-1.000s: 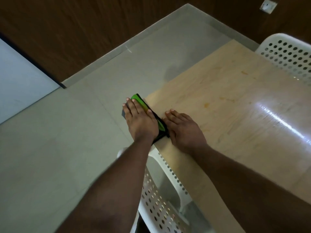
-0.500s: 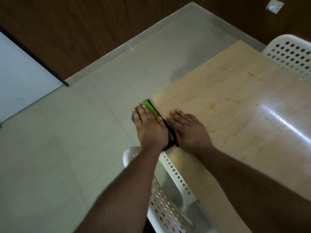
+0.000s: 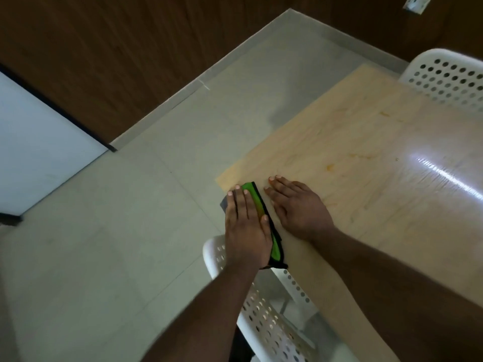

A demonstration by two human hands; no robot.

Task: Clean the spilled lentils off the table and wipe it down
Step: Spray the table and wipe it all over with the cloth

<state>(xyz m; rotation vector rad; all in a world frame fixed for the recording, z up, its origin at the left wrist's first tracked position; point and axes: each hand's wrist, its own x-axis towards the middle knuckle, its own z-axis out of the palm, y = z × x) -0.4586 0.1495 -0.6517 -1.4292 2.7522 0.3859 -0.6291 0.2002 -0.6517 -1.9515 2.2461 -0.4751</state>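
Pale wooden table [image 3: 366, 178] fills the right side, grey tiled floor [image 3: 104, 244] to its left, dark wood wall [image 3: 130, 48] behind. Left hand [image 3: 247, 228] lies flat, fingers straight and together, pressing down on a green cloth [image 3: 254, 197] with black edging at the table's left edge; not curled around it. Cloth is folded into a long narrow strip, bright green with a dark border, running along the table edge; part of it hangs past the edge under the palm. Its far end pokes out beyond the fingertips, its near end shows behind the wrist. Right hand [image 3: 298, 207] rests flat on the table just beside the cloth, fingers straight and slightly spread, palm down, holding nothing; whether it touches the cloth is unclear. Both forearms reach in from the bottom, roughly parallel, angled toward the table's near-left corner. Small orange stains [image 3: 330, 167] sit on the table beyond the right hand. No lentils discernible. White perforated chair [image 3: 264, 317] is tucked under the table's left edge below the left forearm; a second white chair [image 3: 449, 77] stands at the table's far side. Bright glare streak on the table at right.
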